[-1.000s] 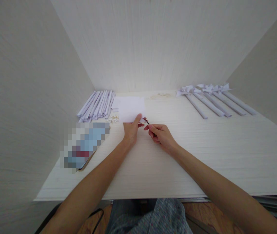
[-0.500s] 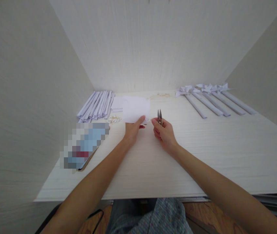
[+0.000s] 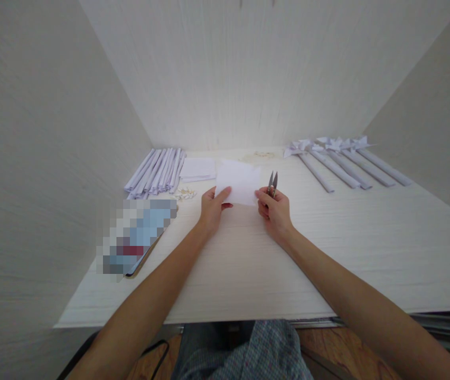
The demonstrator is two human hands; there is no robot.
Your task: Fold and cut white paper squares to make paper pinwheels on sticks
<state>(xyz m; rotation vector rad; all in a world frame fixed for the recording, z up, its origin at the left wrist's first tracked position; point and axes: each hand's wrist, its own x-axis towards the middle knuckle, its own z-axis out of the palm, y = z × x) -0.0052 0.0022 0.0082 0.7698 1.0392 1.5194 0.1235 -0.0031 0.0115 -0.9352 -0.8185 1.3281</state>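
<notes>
A white square sheet of paper (image 3: 238,182) is held up between my two hands, above the white table. My left hand (image 3: 213,209) pinches its lower left edge, thumb on top. My right hand (image 3: 275,212) is closed around small thread snips (image 3: 272,183), whose two blades point away from me, slightly apart. The right thumb and a finger also touch the sheet's right edge. A stack of white paper sheets (image 3: 198,169) lies behind my left hand. Small whitish pieces (image 3: 185,194) sit in a little heap to the left of that hand.
Rolled paper sticks (image 3: 157,170) are bundled at the back left. Several paper pinwheels on sticks (image 3: 344,158) lie at the back right. A phone (image 3: 141,237), blurred out, rests at the left. Thin tan bits (image 3: 262,155) lie near the back wall (image 3: 225,79); side walls enclose the table (image 3: 367,253).
The paper has moved right, away from the stack, which now shows more fully. My right hand has shifted slightly right with the snips and now grips the sheet's right edge too.
</notes>
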